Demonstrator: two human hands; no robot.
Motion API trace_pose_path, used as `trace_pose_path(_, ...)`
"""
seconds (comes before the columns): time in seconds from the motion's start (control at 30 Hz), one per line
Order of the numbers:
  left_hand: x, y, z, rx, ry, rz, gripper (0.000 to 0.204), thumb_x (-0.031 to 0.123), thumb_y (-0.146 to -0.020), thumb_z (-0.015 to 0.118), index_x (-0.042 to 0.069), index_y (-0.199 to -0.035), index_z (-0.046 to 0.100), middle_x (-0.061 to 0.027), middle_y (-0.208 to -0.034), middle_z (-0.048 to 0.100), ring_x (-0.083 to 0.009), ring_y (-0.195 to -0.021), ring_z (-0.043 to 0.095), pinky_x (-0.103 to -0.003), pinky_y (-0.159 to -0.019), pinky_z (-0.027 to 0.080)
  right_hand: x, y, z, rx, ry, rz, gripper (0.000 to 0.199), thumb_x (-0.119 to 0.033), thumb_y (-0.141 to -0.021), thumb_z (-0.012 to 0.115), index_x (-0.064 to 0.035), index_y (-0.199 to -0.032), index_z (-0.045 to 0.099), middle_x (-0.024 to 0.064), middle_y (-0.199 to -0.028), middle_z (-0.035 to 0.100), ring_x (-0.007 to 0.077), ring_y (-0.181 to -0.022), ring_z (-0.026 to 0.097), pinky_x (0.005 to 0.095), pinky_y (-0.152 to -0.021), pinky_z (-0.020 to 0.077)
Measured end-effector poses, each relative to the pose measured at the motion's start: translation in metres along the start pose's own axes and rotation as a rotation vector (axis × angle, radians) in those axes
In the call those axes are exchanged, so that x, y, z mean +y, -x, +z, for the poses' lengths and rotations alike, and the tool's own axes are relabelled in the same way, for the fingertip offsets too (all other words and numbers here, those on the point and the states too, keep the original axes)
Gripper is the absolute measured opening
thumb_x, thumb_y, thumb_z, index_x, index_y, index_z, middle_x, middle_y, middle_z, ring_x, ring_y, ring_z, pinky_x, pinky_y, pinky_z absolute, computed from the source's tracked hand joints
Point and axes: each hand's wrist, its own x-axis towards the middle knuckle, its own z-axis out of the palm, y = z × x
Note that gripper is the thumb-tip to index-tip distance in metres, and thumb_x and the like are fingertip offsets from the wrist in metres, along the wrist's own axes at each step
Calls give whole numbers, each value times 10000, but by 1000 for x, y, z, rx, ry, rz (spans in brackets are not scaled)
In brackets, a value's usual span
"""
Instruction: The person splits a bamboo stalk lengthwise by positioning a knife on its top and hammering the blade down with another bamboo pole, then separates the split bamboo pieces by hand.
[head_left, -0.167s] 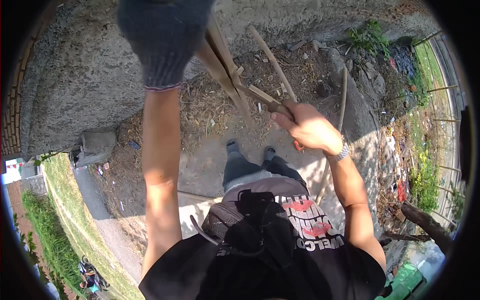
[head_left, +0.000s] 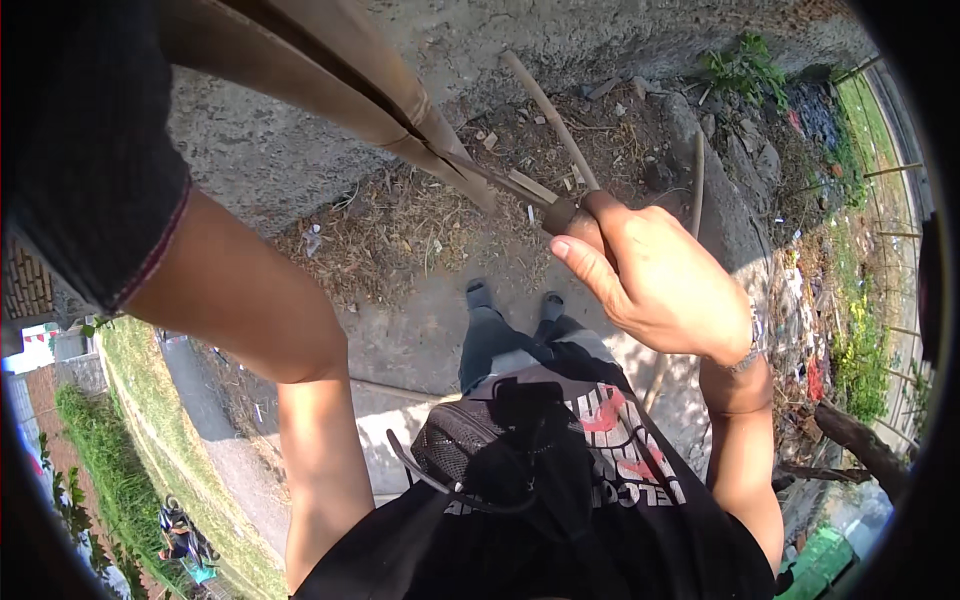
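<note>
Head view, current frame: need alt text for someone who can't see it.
A person's bare right hand grips the handle of a bladed tool whose far end sits at the split in a long pole. The dark-gloved left hand is at upper left, its grip unclear, above littered ground beside a rough grey wall.

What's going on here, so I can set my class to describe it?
A person's bare right hand grips the handle of a blade, which sits in the long split of a pole. The gloved left hand is beside the pole's upper part, its fingers too dark to make out. A thinner stick shows beyond the blade.
</note>
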Motion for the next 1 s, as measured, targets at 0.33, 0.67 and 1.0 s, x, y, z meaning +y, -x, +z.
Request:
trace_pose_path(0.33,3,470,88,-935,341,-1051,1453,530,-704,920,-104,-1602,-30,-369,-1650,168,-431,-1533,284,-427,-1233,318,371,-121,384,188,81,292,516,-443,-1016,457,-25,-991,758,303,-959,720,506,-961,689,578,-928,533)
trace_pose_path(0.67,10,362,177,-575,536,-1015,1118,349,-707,954,-41,-1528,303,-262,-1413,548,-347,-1278,591,-419,-1053,501,331,-102,369,37,17,372,490,-448,-992,563,1,-997,759,321,-954,707,491,-959,688,546,-880,550)
trace_pose_path(1.0,-24,51,52,147,141,-424,728,340,-739,887,-65,-1251,565,-192,-1009,714,-285,-869,729,-376,-816,607,56,-61,93,10,-2,43,380,-322,-995,623,54,-1027,670,297,-885,694,467,-893,681,535,-781,521)
